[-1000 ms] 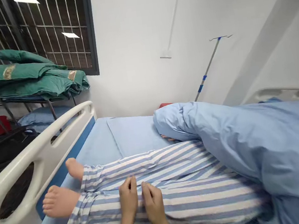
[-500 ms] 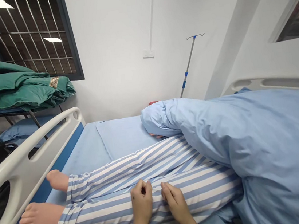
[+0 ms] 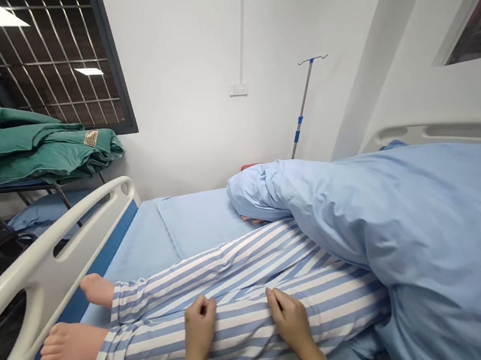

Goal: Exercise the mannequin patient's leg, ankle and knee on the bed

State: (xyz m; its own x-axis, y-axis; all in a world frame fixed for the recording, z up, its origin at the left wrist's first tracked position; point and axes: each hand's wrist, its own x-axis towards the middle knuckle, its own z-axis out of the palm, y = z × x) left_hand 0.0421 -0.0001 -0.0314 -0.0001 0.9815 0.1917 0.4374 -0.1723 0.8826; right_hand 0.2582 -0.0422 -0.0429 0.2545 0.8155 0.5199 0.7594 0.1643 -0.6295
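Angling inward, both hands (image 3: 200,325) loosely clenched, apart, over striped trousers (image 3: 242,312).

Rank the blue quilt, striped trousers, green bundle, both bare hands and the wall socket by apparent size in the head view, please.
1. Blue quilt
2. Striped trousers
3. Green bundle
4. Left hand and right hand: look alike, unranked
5. Wall socket

Blue and white stripes on the trousers (image 3: 241,318), pale blue quilt (image 3: 414,222) and sheet (image 3: 201,215), green bedding (image 3: 36,148)
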